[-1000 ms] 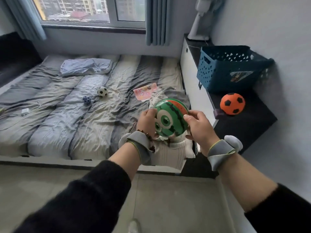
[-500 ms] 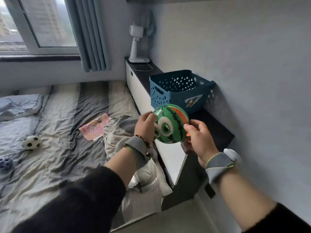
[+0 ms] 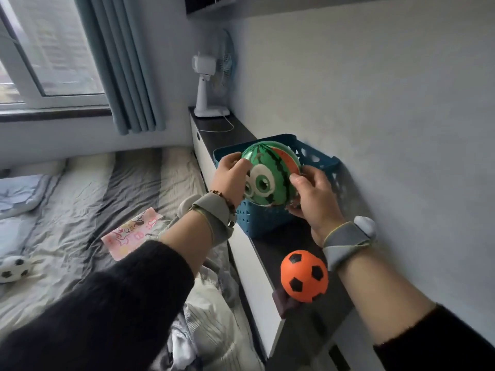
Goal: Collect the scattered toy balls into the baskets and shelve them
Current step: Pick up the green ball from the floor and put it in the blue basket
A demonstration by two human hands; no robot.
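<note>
A green watermelon ball with cartoon eyes is held between my left hand and my right hand. It hangs just above the near rim of a blue plastic basket, which stands on a dark ledge against the wall. An orange soccer ball rests on the same ledge, nearer to me, below my right wrist. A white soccer ball lies on the bed at the far left edge.
The dark ledge tops a white cabinet that runs along the wall beside the bed. A white fan stands at its far end. A pink booklet and crumpled clothes lie on the bed.
Both hands have carried the watermelon ball up and forward, from in front of the basket to over its near rim. My view has turned right and moved closer to the ledge.
</note>
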